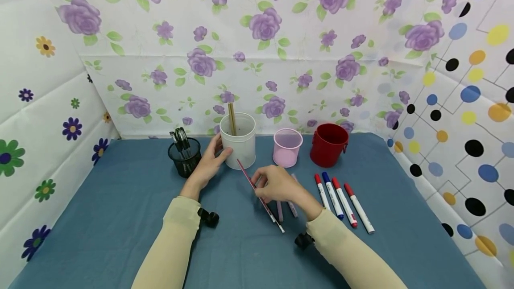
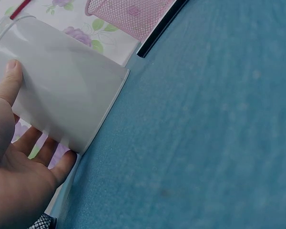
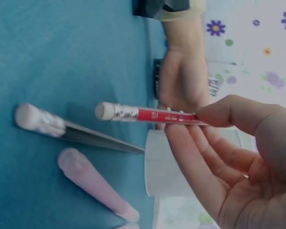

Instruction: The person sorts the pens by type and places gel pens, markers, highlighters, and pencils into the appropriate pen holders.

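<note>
My left hand (image 1: 205, 166) grips the side of a white cup (image 1: 242, 150), thumb on the near face. In the left wrist view, the fingers (image 2: 62, 167) bend round its lower side. A pair of gold-coloured pencils (image 1: 232, 119) leans inside that cup. Between thumb and fingers, my right hand (image 1: 277, 184) pinches a red pencil (image 3: 157, 116). Its white eraser end points back toward me, and its far end reaches up by the cup's front. Just under it lies a dark pencil (image 3: 95, 136) with a white eraser. Pale purple pens (image 3: 93, 181) rest on the cloth beside it.
A black mesh cup (image 1: 184, 159) with several dark pens stands left of the white cup. Rightward come a pink mesh cup (image 1: 287, 148) and a red pail (image 1: 329, 146). Several capped markers (image 1: 339, 200) lie on the blue cloth (image 1: 100, 235). Patterned sheets (image 1: 241, 88) enclose the back and sides.
</note>
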Motion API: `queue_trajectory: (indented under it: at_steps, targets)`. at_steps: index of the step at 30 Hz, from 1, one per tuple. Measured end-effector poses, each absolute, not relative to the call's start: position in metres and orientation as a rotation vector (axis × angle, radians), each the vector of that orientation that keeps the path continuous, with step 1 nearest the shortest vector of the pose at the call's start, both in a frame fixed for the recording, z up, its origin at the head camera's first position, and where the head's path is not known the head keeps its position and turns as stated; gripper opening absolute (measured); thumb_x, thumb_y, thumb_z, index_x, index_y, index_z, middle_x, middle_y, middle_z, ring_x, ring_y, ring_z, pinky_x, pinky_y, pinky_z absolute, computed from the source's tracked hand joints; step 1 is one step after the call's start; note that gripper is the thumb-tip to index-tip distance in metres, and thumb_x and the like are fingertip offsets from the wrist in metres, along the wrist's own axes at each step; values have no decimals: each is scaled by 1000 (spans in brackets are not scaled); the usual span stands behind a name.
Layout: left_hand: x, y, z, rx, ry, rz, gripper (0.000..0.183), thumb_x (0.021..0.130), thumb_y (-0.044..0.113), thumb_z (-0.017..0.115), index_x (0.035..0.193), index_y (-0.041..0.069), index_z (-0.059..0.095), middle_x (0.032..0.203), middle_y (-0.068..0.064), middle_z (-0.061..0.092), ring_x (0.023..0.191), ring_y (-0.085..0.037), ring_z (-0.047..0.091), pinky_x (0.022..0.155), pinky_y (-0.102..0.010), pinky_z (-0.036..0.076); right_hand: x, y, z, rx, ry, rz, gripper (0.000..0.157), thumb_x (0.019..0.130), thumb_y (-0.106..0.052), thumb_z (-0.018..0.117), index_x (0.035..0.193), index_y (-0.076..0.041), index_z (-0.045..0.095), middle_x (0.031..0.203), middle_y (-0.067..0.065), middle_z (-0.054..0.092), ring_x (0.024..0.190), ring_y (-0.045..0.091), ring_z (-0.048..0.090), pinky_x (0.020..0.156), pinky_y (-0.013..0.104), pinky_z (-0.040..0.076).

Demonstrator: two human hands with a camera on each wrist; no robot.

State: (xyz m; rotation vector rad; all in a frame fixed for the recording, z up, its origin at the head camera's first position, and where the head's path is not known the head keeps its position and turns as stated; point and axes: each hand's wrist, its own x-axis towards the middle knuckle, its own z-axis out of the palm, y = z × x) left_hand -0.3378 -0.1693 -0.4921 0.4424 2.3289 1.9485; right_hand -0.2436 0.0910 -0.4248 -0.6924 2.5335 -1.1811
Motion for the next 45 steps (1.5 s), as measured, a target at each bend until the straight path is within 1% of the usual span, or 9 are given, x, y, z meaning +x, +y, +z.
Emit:
queue_trajectory:
  at_steps: [6,10,15,17,23,29,32,37,45]
  targets:
    - [-338,-169,-491,437,2321,1951,78,109,45,60,172,30,16,175,-7,24,162,-33,21,127,-59,29,-252,101,-416,-673,2447,-1334,19,95,0,72,114,1,71,87,7,73,68,21,76,66,33,66]
    - [-337,-169,-490,432,2318,1951,79,109,45,60,172,30,15,175,-7,24,162,-33,21,127,-60,29,-259,108,-412,-692,2423,-1426,20,96,-2,73,115,-1,70,92,9,73,74,22,76,71,35,66]
    - [-337,-168,-490,431,2311,1954,79,109,45,60,172,30,15,175,-8,23,161,-33,21,127,-60,29,-270,117,-403,-687,2448,-1518,19,97,-6,75,116,-5,71,97,10,73,82,23,76,76,43,67]
    - [-337,-168,-491,435,2308,1957,78,109,45,59,172,30,15,175,-8,23,161,-33,21,127,-60,29,-275,121,-398,-676,2463,-1554,19,98,-6,76,116,-4,71,98,12,73,83,24,76,77,46,67]
    - [-337,-168,-490,437,2309,1956,78,109,45,59,172,30,15,175,-7,23,161,-33,22,127,-60,29,-291,131,-382,-636,2547,-1625,22,98,-7,76,119,-3,71,101,14,74,85,25,77,76,40,67]
    - [-337,-169,-489,420,2311,1952,78,109,46,59,172,30,16,175,-7,23,162,-33,21,127,-60,29,-305,138,-365,-597,2634,-1623,26,99,-12,76,123,-5,70,105,13,75,92,26,77,79,35,66]
    - [-338,-169,-490,423,2304,1954,78,109,44,59,172,30,15,175,-7,22,162,-33,21,127,-60,28,-310,140,-356,-597,2683,-1623,27,100,-13,76,125,-5,69,107,13,75,93,26,76,81,37,66]
    - [-338,-170,-490,436,2301,1961,78,110,44,59,172,30,14,175,-8,22,162,-33,20,127,-61,27,-316,141,-344,-602,2707,-1657,26,100,-14,75,124,-5,68,110,14,74,95,28,75,84,43,66]
    - [-338,-169,-491,435,2296,1957,79,109,45,59,172,30,14,175,-8,22,162,-34,20,127,-62,27,-329,133,-328,-643,2713,-1752,26,99,-9,76,123,-2,69,108,13,75,91,28,77,81,34,66]
